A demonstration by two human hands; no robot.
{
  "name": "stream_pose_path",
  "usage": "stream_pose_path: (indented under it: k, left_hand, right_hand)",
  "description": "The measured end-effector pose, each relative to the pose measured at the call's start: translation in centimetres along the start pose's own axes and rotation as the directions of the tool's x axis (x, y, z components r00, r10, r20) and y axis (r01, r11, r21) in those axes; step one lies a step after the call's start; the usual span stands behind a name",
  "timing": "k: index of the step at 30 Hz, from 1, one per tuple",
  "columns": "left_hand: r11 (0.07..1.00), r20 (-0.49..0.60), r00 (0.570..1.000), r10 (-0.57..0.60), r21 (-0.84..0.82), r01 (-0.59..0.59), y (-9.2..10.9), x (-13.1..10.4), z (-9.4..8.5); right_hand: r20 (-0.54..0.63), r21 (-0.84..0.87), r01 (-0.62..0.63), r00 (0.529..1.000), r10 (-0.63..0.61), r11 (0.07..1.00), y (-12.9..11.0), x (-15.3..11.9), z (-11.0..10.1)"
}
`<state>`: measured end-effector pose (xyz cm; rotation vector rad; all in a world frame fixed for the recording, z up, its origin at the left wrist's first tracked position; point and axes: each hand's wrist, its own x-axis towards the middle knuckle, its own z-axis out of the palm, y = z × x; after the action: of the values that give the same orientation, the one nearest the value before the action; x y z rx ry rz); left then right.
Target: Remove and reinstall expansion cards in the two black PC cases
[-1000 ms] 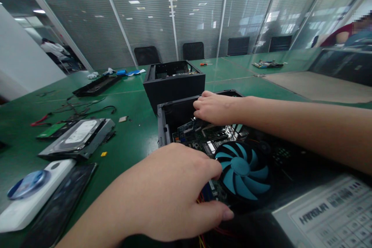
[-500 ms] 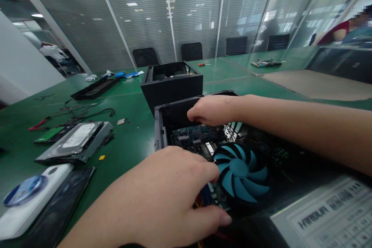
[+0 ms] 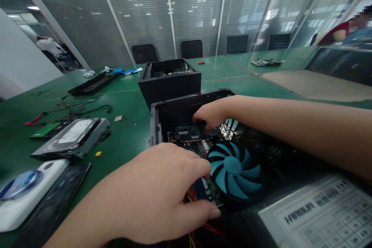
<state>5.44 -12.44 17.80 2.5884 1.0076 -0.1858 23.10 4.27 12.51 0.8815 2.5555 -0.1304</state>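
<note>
My right hand [image 3: 211, 114] reaches into an open black computer case [image 3: 186, 105] and pinches the upper edge of a blue expansion card [image 3: 188, 133]. The card's gold edge contacts show along its bottom, and its far end is hidden by the hand. My left hand [image 3: 168, 190] hovers over the near side of the case with thumb and forefinger apart, holding nothing. Beside its fingertips sits a cooling fan with turquoise blades [image 3: 233, 166]. Red and yellow wires [image 3: 191, 197] run below that hand. A labelled power supply [image 3: 314, 217] fills the near right corner.
A second black case [image 3: 171, 87] stands behind mine. To the left on the green table lie a hard drive [image 3: 75, 133], a white device [image 3: 17, 215], cables [image 3: 78, 110] and a black tray [image 3: 93, 84]. A screwdriver [image 3: 202, 62] lies farther back. A person [image 3: 338, 33] sits far right.
My right hand has lowered onto the expansion card, and the card now sits higher and tilted, with its gold contacts showing. The left hand stays spread; the view has shifted slightly.
</note>
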Motion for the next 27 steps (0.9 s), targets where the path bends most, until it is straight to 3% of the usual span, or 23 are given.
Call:
stream_pose_path:
  k: [7, 12, 18, 23, 27]
  left_hand:
    - [1.0, 0.021, 1.0, -0.011, 0.026, 0.011, 0.3, 0.0, -0.1]
    - [0.999, 0.033, 0.999, -0.017, 0.028, 0.016, 0.2, 0.0, -0.2]
    - [1.0, 0.027, 1.0, -0.008, 0.012, 0.008, 0.1, 0.0, -0.2]
    - [1.0, -0.004, 1.0, 0.022, -0.009, -0.022, 0.0, -0.1, -0.2]
    - [1.0, -0.002, 1.0, 0.022, -0.014, -0.022, 0.0, -0.1, -0.2]
  right_hand:
    - [0.005, 0.127, 0.042, 0.999, -0.043, 0.991, 1.5, 0.6, 0.2]
    - [-0.098, 0.133, 0.095, 0.992, -0.082, 0.987, 1.6, 0.6, -0.1]
    - [-0.125, 0.143, 0.165, 0.981, -0.147, 0.976, 1.4, 0.2, -0.6]
    - [-0.217, 0.009, 0.178, 0.961, -0.172, 0.984, 0.5, -0.8, -1.2]
    - [-0.324, -0.168, 0.079, 0.937, -0.13, 0.983, -0.2, -1.5, -1.6]
